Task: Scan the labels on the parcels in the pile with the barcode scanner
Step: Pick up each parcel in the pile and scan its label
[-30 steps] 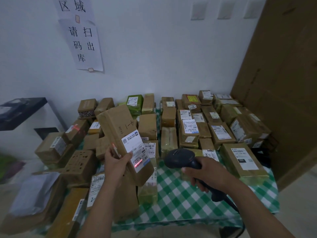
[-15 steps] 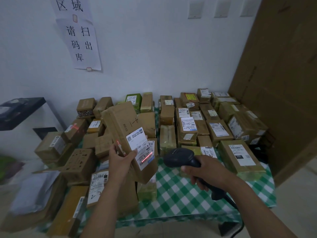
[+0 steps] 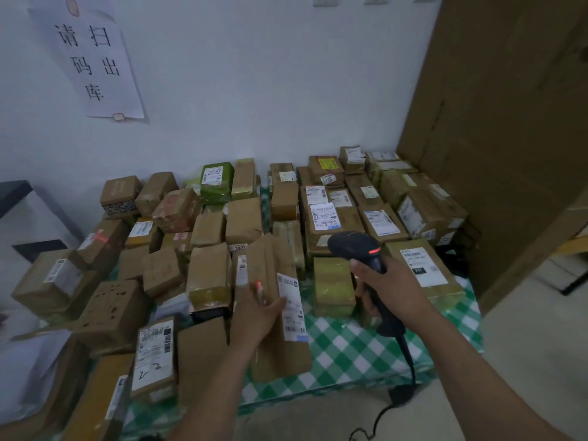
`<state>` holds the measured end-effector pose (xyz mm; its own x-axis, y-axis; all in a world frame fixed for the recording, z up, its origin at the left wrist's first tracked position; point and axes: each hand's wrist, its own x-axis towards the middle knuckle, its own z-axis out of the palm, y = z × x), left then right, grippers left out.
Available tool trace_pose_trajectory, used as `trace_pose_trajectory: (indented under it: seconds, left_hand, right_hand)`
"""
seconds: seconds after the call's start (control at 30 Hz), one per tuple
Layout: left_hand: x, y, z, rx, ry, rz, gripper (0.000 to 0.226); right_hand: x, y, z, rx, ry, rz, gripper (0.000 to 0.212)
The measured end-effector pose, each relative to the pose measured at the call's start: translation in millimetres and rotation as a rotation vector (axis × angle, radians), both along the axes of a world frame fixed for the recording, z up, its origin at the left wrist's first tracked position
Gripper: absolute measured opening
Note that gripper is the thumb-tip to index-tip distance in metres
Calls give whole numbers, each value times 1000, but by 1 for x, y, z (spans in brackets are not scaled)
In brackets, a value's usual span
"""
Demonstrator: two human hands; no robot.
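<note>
Head view: our left grip (image 3: pixel 257 313) clasps the parcel (image 3: pixel 280 354), now lowered toward the bench (image 3: pixel 350 351); our right grip (image 3: pixel 391 291) holds the scanner (image 3: pixel 353 246) just beside it.

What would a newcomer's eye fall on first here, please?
Brown parcels crowd the green checked tablecloth against the white wall. In front, the left hand holds a long labelled parcel while the right hand grips a black barcode scanner. A paper sign hangs upper left.
</note>
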<state>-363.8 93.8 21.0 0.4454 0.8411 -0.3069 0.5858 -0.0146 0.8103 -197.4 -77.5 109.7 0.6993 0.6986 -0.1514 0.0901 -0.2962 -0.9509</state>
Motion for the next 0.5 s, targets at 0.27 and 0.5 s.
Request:
trace_pose_trajectory:
  seconds: [0.27,0.5]
  left_hand:
    - [41,-11,-50,102,391,-153,86]
    - [70,-20,-73,157,399,-65,82]
  right_hand:
    - [29,15,-29,-53,82,-29,44]
    - [58,29,-36,-129,78,53,38]
